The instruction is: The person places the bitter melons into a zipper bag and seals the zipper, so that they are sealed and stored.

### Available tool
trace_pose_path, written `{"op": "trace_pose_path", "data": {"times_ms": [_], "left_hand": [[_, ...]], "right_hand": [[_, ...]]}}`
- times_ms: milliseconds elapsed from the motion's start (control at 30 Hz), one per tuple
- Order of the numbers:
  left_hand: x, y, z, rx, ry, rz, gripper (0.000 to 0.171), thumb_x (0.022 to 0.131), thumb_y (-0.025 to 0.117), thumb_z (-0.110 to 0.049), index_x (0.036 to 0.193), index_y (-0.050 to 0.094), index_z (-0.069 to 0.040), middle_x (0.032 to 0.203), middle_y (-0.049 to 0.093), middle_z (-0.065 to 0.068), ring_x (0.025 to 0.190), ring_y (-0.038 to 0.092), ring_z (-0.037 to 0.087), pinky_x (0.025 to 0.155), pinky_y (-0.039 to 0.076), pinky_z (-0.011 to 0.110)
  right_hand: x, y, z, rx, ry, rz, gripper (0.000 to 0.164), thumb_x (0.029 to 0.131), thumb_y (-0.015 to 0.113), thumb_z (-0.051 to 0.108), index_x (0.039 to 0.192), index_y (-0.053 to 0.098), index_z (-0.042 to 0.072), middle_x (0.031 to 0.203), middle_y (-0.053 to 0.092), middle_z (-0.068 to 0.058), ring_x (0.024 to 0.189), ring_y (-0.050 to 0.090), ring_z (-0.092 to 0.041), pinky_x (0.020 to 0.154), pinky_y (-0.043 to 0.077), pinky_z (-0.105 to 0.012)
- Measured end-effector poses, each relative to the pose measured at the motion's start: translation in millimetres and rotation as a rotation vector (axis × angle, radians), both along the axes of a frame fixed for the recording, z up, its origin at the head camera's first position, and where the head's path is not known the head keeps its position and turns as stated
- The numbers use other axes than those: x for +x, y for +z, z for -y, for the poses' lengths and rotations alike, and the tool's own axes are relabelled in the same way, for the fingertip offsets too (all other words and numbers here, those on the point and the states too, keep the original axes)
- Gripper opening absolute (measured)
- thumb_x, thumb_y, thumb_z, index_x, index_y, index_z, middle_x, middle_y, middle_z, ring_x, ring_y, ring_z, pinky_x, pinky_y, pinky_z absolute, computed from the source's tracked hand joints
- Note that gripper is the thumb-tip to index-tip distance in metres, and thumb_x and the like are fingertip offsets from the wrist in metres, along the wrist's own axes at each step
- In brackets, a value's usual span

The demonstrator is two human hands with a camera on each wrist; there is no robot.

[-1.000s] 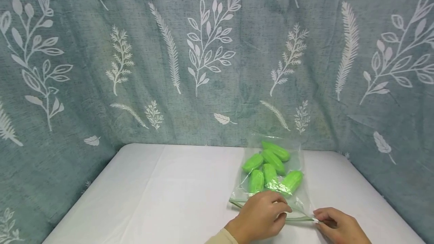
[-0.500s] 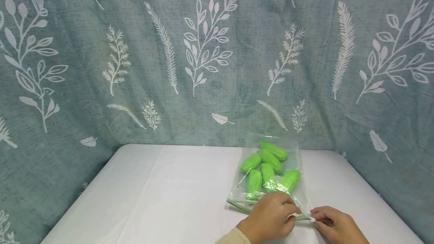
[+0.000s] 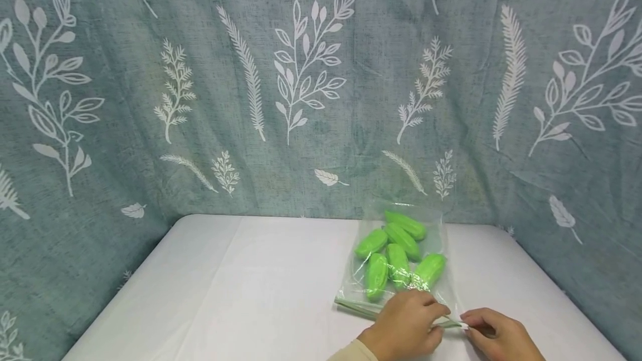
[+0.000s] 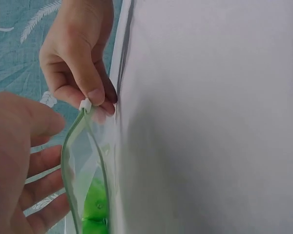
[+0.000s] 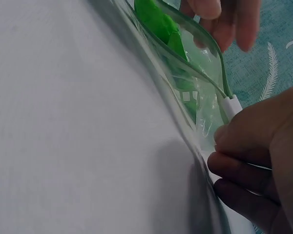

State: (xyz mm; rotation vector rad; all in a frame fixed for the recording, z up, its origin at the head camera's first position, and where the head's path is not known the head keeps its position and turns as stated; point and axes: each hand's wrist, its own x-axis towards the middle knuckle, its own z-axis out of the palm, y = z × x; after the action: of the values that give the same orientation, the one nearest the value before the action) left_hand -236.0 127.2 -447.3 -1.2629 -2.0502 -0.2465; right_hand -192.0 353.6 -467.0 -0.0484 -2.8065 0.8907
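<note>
A clear zip bag lies toward the right of the white table, its green-edged mouth facing me. Inside are several bright green, oblong, cucumber-like pieces. My right hand pinches the bag's right corner, thumb and finger right at the white slider. My left hand is over the near edge of the bag, covering part of it in the head view. In the left wrist view its fingers are loosely bent at the green strip, thumb apart from them. The mouth gapes between the two green strips beside the slider.
The white-covered table spreads to the left of the bag. A blue-green curtain with white leaf prints hangs behind the table and along both sides.
My left hand has moved right along the bag's mouth, closer to my right hand. The right hand stays at the corner. The gap seen between the strips near the slider has narrowed.
</note>
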Motion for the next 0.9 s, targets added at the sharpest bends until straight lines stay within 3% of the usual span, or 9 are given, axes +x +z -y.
{"op": "trace_pose_path", "data": {"times_ms": [167, 400, 667, 900], "left_hand": [[2.7, 0.9, -8.4, -0.069, 0.060, 0.048, 0.031, 0.088, 0.070, -0.043, 0.117, 0.072, -0.030, 0.102, 0.065, -0.017, 0.091, 0.059, -0.001, 0.077, 0.046, 0.010], [3.6, -0.6, -19.4, -0.073, 0.117, 0.080, 0.025, 0.087, 0.071, -0.043, 0.110, 0.075, -0.034, 0.097, 0.067, -0.020, 0.086, 0.059, -0.001, 0.068, 0.046, 0.011], [1.7, -6.2, -26.1, -0.044, 0.121, 0.169, 0.020, 0.086, 0.073, -0.041, 0.106, 0.077, -0.035, 0.089, 0.065, -0.021, 0.079, 0.057, -0.004, 0.056, 0.039, 0.010], [-1.2, -13.1, -27.4, -0.015, 0.105, 0.209, 0.015, 0.087, 0.074, -0.040, 0.102, 0.079, -0.035, 0.085, 0.064, -0.022, 0.076, 0.055, -0.008, 0.055, 0.036, 0.008]], "right_hand": [[0.2, -0.9, -0.3, 0.002, -0.016, 0.001, 0.018, 0.081, 0.079, 0.010, 0.099, 0.074, 0.008, 0.088, 0.071, 0.004, 0.081, 0.068, -0.012, 0.070, 0.055, -0.023], [1.6, -1.2, -1.1, -0.002, -0.011, -0.028, 0.016, 0.082, 0.078, 0.009, 0.097, 0.074, 0.009, 0.086, 0.071, 0.004, 0.079, 0.067, -0.008, 0.069, 0.055, -0.023], [4.4, -4.5, 1.4, -0.013, 0.021, -0.116, 0.016, 0.080, 0.079, 0.003, 0.093, 0.074, 0.010, 0.084, 0.070, 0.005, 0.074, 0.065, -0.003, 0.067, 0.055, -0.022], [2.9, -2.2, 2.4, -0.029, 0.029, -0.087, 0.013, 0.083, 0.078, 0.004, 0.095, 0.075, 0.009, 0.085, 0.071, 0.003, 0.073, 0.065, -0.004, 0.066, 0.055, -0.022]]}}
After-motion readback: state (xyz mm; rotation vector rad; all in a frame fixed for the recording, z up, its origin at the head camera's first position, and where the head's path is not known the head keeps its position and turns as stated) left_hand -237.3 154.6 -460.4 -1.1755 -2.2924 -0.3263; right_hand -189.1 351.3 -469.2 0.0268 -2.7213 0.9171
